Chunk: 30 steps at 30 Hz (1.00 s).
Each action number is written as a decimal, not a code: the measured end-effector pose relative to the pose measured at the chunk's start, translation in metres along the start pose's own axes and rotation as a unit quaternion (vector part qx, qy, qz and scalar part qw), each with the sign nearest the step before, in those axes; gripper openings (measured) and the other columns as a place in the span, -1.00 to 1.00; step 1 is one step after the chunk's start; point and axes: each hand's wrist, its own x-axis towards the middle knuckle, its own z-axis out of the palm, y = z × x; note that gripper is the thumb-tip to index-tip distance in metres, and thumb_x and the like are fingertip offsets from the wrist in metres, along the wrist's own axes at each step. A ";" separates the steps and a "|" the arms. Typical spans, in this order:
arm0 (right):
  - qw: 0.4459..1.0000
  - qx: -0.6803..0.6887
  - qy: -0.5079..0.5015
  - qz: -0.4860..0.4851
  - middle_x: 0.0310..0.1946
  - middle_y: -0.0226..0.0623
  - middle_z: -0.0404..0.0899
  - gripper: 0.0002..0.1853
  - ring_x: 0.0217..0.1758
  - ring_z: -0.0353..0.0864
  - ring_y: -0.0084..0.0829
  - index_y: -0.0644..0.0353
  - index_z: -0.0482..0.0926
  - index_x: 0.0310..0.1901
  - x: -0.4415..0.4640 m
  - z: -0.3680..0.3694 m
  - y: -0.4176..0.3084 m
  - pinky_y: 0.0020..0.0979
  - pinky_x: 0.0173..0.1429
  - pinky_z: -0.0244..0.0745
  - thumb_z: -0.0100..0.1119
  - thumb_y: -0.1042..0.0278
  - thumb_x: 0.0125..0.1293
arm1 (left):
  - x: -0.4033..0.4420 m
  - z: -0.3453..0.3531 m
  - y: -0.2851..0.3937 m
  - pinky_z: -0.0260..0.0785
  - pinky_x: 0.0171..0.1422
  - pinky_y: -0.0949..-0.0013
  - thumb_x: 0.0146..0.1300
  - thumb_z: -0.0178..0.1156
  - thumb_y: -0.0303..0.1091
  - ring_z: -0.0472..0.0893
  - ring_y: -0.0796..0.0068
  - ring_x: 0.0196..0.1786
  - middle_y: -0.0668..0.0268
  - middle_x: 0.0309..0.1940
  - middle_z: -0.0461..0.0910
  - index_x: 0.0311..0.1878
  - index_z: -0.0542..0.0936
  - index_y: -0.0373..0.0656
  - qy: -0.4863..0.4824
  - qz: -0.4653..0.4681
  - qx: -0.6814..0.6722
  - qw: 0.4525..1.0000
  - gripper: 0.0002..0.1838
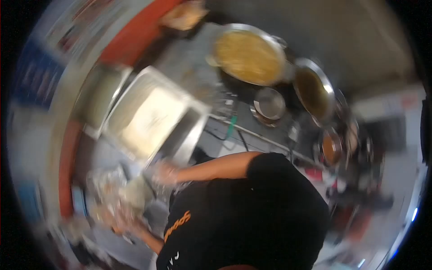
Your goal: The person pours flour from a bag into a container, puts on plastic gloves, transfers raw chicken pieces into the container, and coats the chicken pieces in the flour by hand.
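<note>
My right hand [165, 173], which looks covered by a clear plastic glove, is beside the lower corner of a metal tray [188, 148] holding pale flour-like powder [155, 118]. Lower left, my left hand [126, 219] is near a clear plastic bag [108, 182] and a pale bundle [136, 193]. Motion blur smears the fingers of both hands, so whether either holds anything cannot be made out.
A large pan of yellowish food [249, 56] sits at the top, beside a pan of dark liquid [311, 92]. Below them are a small metal pot [270, 104] and a bowl of orange-brown contents [331, 148]. Another metal container [98, 96] adjoins the powder tray.
</note>
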 end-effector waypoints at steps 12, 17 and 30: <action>0.607 0.657 -0.182 0.408 0.32 0.15 0.28 -0.19 0.33 0.36 -0.04 0.23 0.28 0.33 -0.004 -0.020 -0.034 -0.01 0.37 0.25 -0.06 -0.36 0.32 | 0.066 -0.097 0.078 0.50 -0.05 0.09 0.27 0.17 -0.12 0.61 0.05 -0.11 0.05 -0.13 0.60 -0.05 0.58 -0.28 -0.049 0.241 0.011 0.969 -0.61; 0.402 0.782 -0.427 0.213 0.42 -0.10 0.16 -0.25 0.40 0.28 -0.13 0.06 0.22 0.38 -0.018 -0.032 -0.031 0.09 0.30 0.30 -0.03 -0.29 0.34 | 0.122 -0.126 0.123 0.42 -0.36 0.12 0.23 0.00 -0.06 0.54 0.16 -0.44 0.26 -0.48 0.51 -0.40 0.55 -0.09 0.191 0.463 0.544 0.674 -0.69; 0.468 0.865 -0.180 0.004 0.27 -0.09 0.39 -0.32 0.24 0.49 -0.16 0.13 0.25 0.36 -0.045 -0.153 -0.036 -0.01 0.25 0.49 0.06 -0.14 0.36 | 0.188 -0.006 0.303 0.48 -0.06 0.27 0.26 0.19 -0.30 0.63 0.24 -0.16 0.18 -0.19 0.63 -0.13 0.64 -0.20 -0.031 0.515 0.066 0.854 -0.79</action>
